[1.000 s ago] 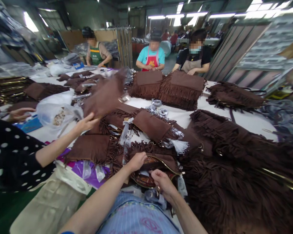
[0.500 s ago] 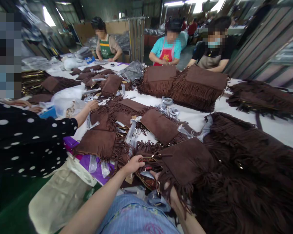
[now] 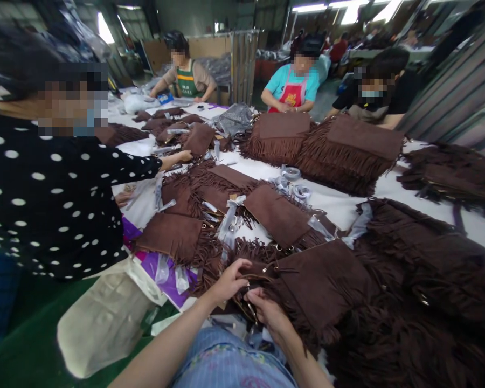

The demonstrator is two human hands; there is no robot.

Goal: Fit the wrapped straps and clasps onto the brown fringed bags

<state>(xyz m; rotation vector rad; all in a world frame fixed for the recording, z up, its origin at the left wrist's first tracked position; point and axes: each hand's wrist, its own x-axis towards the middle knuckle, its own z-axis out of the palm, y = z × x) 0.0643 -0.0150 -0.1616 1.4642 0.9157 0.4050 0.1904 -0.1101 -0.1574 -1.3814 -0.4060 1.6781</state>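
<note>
In a busy workshop, at the near edge of a white worktop [image 3: 335,207], gripping a brown bag [image 3: 261,272] by its rim with the left hand [image 3: 229,281], pinching a dark part [image 3: 247,290] at its mouth with the right hand [image 3: 267,311]. Liable to snag fringe [image 3: 294,311], hanging so close. Impossible to see inside past the fingers. Leftward, on purple sheeting [image 3: 150,265], clear sleeves [image 3: 161,269], too blurred for contents; farther off, coils [image 3: 302,192], apparently in plastic wrap.
</note>
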